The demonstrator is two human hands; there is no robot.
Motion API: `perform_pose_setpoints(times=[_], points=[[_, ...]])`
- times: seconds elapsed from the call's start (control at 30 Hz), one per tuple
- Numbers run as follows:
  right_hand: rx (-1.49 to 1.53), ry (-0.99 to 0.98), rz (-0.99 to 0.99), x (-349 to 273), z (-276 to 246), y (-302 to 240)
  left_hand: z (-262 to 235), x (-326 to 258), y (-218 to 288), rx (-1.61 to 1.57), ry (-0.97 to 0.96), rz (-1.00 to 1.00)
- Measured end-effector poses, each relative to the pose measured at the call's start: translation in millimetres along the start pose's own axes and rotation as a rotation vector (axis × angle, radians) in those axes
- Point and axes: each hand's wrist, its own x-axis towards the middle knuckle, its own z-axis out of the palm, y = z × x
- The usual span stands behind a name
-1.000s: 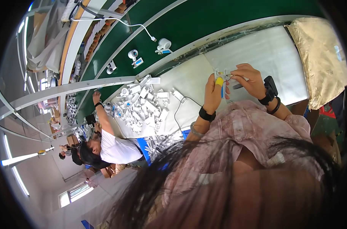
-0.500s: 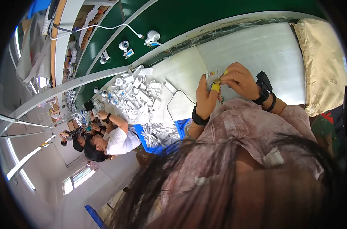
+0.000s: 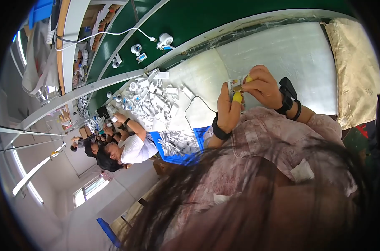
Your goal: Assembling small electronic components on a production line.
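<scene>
Holding: both hands meet over the white bench mat, pinching one small white part between them.
Bench mat (image 3: pixel 282 50): a broad, flat white sheet with a faint sheen, edged by a strip of clear tape; it gives a clean, pale ground under the hands.
Green belt (image 3: pixel 190 21): a smooth dark green band running behind the mat, with a few small white devices set on it, apart from one another.
Beige cloth (image 3: pixel 357 71): a crumpled, soft fabric lying at the right end of the mat, well apart from the hands.
Pile of white parts (image 3: pixel 150 102): many small boxy plastic pieces heaped loosely to the left of the hands, near enough to reach.
Blue bin (image 3: pixel 175 146): holds more pale pieces at the bench edge.
Left hand (image 3: pixel 228 109): closed around the part from below, a yellow rubber finger cot on one fingertip for grip; a black band on the wrist.
Right hand (image 3: pixel 263 85): fingers pinched on the part from above, also with a yellow cot; a black watch on the wrist.
Small white part (image 3: pixel 236 83): hard, angular plastic, mostly hidden by the fingers, held just above the mat.
</scene>
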Motion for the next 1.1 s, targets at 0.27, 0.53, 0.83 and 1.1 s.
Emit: perform_pose_setpoints(times=[0.27, 0.53, 0.83, 1.1], points=[[-0.022, 0.019, -0.036, -1.8, -3.2, -3.6, -1.4, -0.2, 4.0, 0.034, -0.069, 0.032], [-0.066, 0.058, -0.014, -10.4, 1.7, -15.2, -8.0, -3.2, 2.7, 0.052, -0.142, 0.053], [-0.106, 0.078, -0.005, -12.5, 0.8, -29.5, -9.1, -7.7, 4.3, 0.1, -0.184, 0.148], [-0.238, 0.097, -0.041, -10.7, 3.0, -49.1, -14.4, -12.6, 3.5, 0.021, -0.231, 0.113]])
